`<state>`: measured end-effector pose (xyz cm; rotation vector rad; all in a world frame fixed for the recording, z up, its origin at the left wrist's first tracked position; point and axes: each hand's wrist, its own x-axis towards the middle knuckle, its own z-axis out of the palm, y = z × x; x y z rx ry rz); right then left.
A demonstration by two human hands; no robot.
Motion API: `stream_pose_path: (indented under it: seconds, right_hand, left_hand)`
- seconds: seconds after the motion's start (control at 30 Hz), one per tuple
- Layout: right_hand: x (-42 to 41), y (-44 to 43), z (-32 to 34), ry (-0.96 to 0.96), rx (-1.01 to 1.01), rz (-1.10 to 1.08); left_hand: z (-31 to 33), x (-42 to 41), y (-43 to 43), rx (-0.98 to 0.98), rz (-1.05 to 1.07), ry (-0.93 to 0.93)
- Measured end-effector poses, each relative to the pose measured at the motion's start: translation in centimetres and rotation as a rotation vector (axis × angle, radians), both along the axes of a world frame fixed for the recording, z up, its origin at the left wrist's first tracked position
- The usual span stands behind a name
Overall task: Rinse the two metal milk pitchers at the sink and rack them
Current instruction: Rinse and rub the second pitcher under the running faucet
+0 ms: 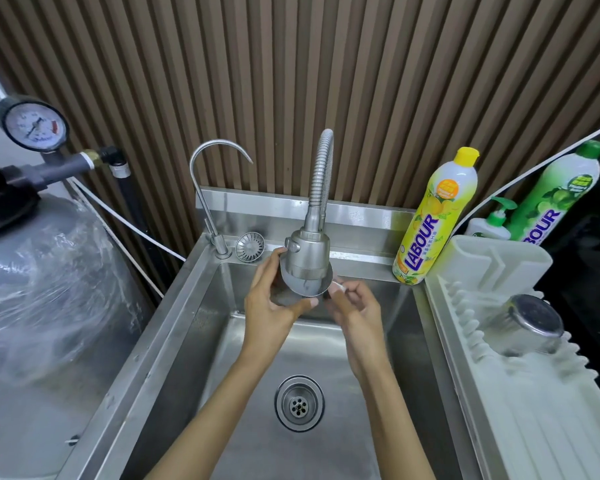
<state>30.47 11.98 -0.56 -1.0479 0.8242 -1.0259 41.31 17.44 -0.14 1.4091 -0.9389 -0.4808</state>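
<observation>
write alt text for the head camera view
The left hand and right hand hold a metal milk pitcher under the spray faucet over a steel sink. A second pitcher sits upside down on the white dish rack at right.

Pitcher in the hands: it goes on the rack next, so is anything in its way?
The spray head sits over the pitcher. The yellow bottle stands by the rack's back corner, and the other pitcher fills part of the rack; nearer ribs look free.

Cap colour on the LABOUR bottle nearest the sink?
Yellow cap on the yellow plastic LABOUR dish-soap bottle; head view shows it best.
</observation>
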Motion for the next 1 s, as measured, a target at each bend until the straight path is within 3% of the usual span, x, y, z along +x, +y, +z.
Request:
stream_pose_path:
  seconds: [0.1,0.27,0.4,0.47,0.57,0.7,0.87,1.0]
  right_hand:
    - [0.1,0.2,-0.4,-0.049,0.109,0.071]
    - [-0.5,0.3,1.0,0.229,0.066,-0.006]
    - [-1.4,0.0,2.1,0.596,-0.209,-0.167]
    - [-1.5,0.3,2.6,0.692,-0.338,-0.211]
    - [-1.3,0.7,2.6,0.605,-0.395,-0.213]
    - [-0.7,0.1,1.4,0.323,-0.286,-0.122]
    - [0.6,0.4,-0.8,-0.056,0.032,0.011]
    - [0.3,0.6,-0.6,-0.014,0.094,0.076]
  left_hand:
    - [0.8,-0.1,0.6,0.048,0.101,-0.147]
    - [0.5,-0.4,1.1,0.239,0.22,-0.176]
    - [-1.0,-0.6,1.1,0.273,0.065,-0.001]
    - [-1.6,-0.6,0.8,0.264,-0.044,0.112]
    - [-1.6,-1.2,0.1,0.186,-0.116,0.244]
    - [-1.3,-0.7,-0.7,0.049,-0.061,0.24]
    - [-0.5,0.6,0.0,0.031,0.018,-0.073]
    - [0.0,1.0,0.8,0.09,0.132,-0.208]
